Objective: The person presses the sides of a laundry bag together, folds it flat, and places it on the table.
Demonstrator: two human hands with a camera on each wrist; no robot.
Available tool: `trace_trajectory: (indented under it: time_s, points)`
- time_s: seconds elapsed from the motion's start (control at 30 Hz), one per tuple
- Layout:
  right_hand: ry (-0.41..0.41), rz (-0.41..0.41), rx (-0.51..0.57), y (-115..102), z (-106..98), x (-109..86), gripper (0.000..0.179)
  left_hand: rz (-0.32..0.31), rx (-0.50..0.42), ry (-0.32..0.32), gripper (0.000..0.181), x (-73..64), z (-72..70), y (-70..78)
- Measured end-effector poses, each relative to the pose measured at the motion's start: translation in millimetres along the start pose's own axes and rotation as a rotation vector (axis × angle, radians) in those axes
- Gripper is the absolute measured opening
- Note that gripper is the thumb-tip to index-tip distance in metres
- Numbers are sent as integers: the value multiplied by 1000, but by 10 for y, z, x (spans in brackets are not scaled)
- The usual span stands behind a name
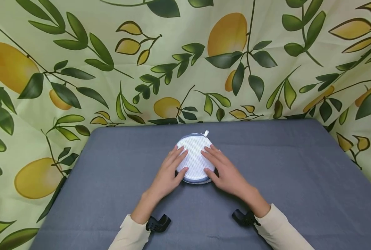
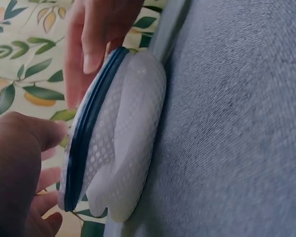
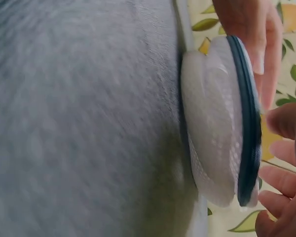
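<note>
A round white mesh laundry bag (image 1: 195, 159) lies on the grey-blue table, a small white tab at its far edge. Seen from the side in the left wrist view, a dark blue zipper (image 2: 91, 131) runs round its upper rim, above a soft, puckered lower part. My left hand (image 1: 168, 170) is over the bag's left side, fingers extended and spread, fingertips right at the mesh top. Mirroring it, my right hand (image 1: 226, 170) is over the right side with its fingers straight. Neither hand is curled round the bag. What the bag contains is hidden.
The grey-blue cloth-covered table (image 1: 282, 166) extends on both sides of the bag. Behind it and at the sides hangs a curtain (image 1: 179, 31) printed with fruit and leaves. Each wrist carries a black camera mount (image 1: 158, 223) close over the table.
</note>
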State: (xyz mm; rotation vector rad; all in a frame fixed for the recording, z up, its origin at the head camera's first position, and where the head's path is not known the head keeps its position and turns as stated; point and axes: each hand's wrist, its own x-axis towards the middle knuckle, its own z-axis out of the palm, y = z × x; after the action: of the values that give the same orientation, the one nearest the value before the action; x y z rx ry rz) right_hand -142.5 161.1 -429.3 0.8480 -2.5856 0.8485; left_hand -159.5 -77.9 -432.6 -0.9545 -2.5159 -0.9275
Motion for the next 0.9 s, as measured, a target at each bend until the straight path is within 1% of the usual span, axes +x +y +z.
trace_trajectory:
  time_s: [0.17,0.3,0.5,0.67,0.9]
  points:
    - [-30,-20,-81,-21,79,23,54,-10,73,-8,53,-4,19,38]
    - [-32,-29,-111,-17,99,16,53,-6,135,-34,50,-11,57,25]
    - [-69,-16,-161,-13,119,-1,49,11,211,-74,41,-30,91,3]
    - [-78,-18,-202,2,136,-10,43,43,241,-97,36,-9,116,-8]
    - [-95,-24,-219,28,171,-16,43,40,270,-100,35,-6,160,-10]
